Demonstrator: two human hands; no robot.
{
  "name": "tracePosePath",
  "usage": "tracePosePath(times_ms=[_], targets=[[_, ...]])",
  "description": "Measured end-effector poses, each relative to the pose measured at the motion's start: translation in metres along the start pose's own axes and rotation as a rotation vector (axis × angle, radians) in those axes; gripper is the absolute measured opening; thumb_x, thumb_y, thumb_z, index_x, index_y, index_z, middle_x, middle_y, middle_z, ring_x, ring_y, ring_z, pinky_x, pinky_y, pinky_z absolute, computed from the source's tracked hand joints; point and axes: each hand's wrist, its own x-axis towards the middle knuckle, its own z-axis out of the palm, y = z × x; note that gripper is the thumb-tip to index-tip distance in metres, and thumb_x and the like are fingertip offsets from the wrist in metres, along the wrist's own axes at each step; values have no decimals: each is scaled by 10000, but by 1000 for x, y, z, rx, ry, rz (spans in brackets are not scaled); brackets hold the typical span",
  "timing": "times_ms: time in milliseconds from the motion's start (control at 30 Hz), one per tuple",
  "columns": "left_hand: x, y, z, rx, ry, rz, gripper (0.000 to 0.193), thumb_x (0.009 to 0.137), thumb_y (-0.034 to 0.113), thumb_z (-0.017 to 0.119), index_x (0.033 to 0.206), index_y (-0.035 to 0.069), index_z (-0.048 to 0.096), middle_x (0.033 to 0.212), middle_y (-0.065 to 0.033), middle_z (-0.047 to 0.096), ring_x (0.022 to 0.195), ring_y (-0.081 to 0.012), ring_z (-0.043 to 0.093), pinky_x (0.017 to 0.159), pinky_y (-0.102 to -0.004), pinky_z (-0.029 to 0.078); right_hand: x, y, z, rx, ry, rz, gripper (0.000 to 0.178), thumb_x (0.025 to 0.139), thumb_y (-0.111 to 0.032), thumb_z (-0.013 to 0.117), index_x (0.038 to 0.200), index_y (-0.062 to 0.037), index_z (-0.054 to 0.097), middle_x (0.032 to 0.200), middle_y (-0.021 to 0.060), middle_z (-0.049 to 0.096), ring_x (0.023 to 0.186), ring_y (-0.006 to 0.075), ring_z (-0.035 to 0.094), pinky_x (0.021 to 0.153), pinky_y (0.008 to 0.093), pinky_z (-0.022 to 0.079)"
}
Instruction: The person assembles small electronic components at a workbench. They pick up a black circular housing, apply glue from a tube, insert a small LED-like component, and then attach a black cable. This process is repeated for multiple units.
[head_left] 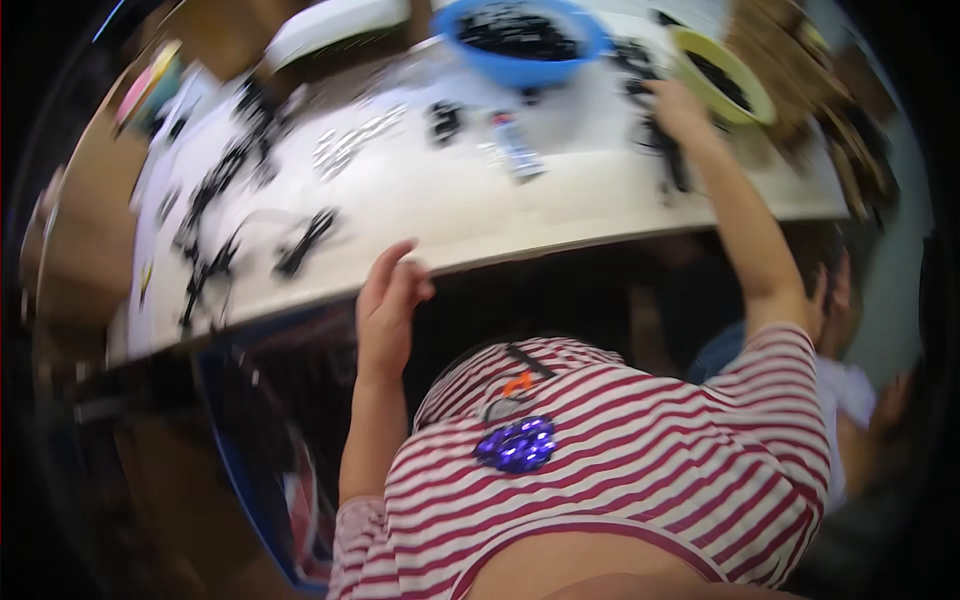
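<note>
My right hand [682,108] reaches far over the table to a row of bundled black cables [668,155] between a blue bowl [592,45] and a yellow bowl [762,105]. Its fingertips are at a black piece at the top of that row; blur hides whether they grip it. Small black parts fill the blue bowl, and dark pieces lie in the yellow one. In front of the table edge, my left hand [388,300] is raised with fingers loosely bent and apart, nothing visible in them. A tied black cable [305,243] lies on the table nearest to it.
The white table [460,215] carries a long heap of black cables [215,195], clear-and-white small pieces [350,140], a black cluster [445,122] and a small tube [517,147]. Brown cardboard [780,65] stands at right. A blue-rimmed bin [235,470] is below. Another person [845,400] is at lower right.
</note>
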Motion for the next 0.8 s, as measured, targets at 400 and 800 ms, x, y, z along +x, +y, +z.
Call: tracePosePath(times_ms=[400, 800], targets=[[33, 44, -125, 1777, 686, 412, 295, 783, 257, 607, 1016, 78, 582, 899, -140, 587, 878, -300, 530, 769, -409, 411, -88, -195, -25, 696, 197, -807, 215, 780, -47, 580, 988, -69, 629, 994, 96, 594, 923, 260, 556, 810, 324, 448], [33, 67, -144, 1234, 602, 443, 218, 856, 174, 540, 984, 15, 614, 898, -123, 632, 769, -211, 585, 686, -299, 452, -118, -362, 52, 823, -21, -1196, 263, 794, -128, 553, 1043, -49, 585, 1111, 117, 555, 1037, 286, 515, 882, 360, 419]])
